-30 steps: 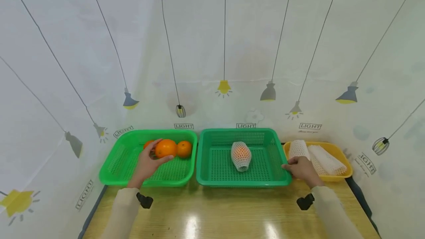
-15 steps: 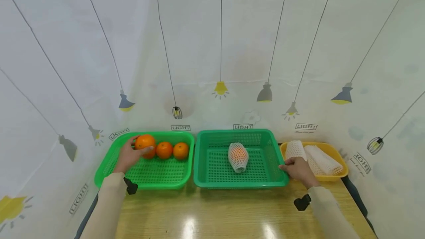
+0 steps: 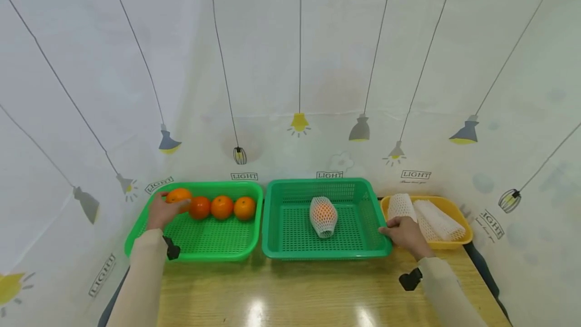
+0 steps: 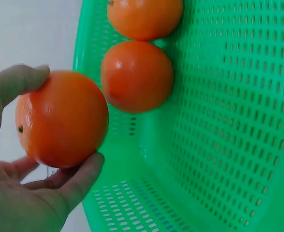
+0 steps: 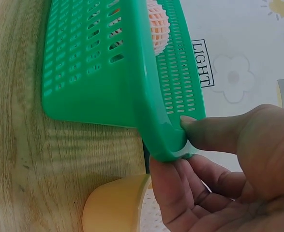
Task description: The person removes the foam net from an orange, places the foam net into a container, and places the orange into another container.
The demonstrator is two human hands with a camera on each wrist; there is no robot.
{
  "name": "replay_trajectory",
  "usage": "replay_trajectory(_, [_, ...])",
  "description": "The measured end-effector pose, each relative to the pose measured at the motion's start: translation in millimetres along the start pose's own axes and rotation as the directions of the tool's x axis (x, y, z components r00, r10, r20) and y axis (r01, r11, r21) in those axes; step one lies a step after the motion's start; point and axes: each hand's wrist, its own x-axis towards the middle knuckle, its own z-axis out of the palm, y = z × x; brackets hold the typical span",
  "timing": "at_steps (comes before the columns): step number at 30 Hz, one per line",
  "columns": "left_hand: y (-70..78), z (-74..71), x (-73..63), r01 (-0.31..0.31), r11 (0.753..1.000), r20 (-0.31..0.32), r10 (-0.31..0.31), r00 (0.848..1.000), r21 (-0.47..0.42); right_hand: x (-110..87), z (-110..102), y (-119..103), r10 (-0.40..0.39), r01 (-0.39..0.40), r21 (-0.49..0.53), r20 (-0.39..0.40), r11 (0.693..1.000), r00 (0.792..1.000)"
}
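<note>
At the far left end of the bright green basket [image 3: 213, 251], my left hand [image 3: 160, 214] holds an orange [image 4: 62, 121] between thumb and fingers. In the left wrist view it is lifted beside the basket's inner wall. Three more oranges [image 3: 222, 208] sit in a row along that basket's back. My right hand [image 3: 405, 234] pinches the right rim of the dark green basket [image 3: 327, 255], thumb inside and fingers under the lip in the right wrist view. One orange fruit in a white foam net sleeve [image 3: 324, 218] lies in the dark green basket.
A yellow basket [image 3: 469, 237] stands on the right with white foam net sleeves [image 3: 439, 220] in it. The wooden table [image 3: 290, 291] runs along the front. Behind the baskets rises a wall covering [image 3: 254, 130] printed with lamps.
My left hand has carried the orange leftward, away from the others, to the basket's left end, uncovering the row of three. My right hand has stayed on the dark green rim.
</note>
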Motion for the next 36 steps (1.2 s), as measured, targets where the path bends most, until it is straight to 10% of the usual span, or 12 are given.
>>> replay_trajectory(10, [-8.0, 0.1, 2.4, 0.139, 0.99, -0.095, -0.141, 0.985, -0.025, -1.0, 0.4, 0.5, 0.005, -0.006, -0.009, -0.009, 1.0, 1.0])
replay_trajectory(25, [-25.8, -1.5, 27.0, 0.251, 0.962, -0.055, -0.246, 0.968, 0.11, -2.2, 2.1, 1.2, -0.003, 0.003, 0.005, -0.01, 1.0, 1.0])
replay_trajectory(36, [-39.9, 9.5, 39.8, 0.302, 0.953, -0.006, -0.302, 0.953, 0.027, -2.4, 1.7, 1.0, 0.011, -0.011, -0.008, -0.016, 1.0, 1.0])
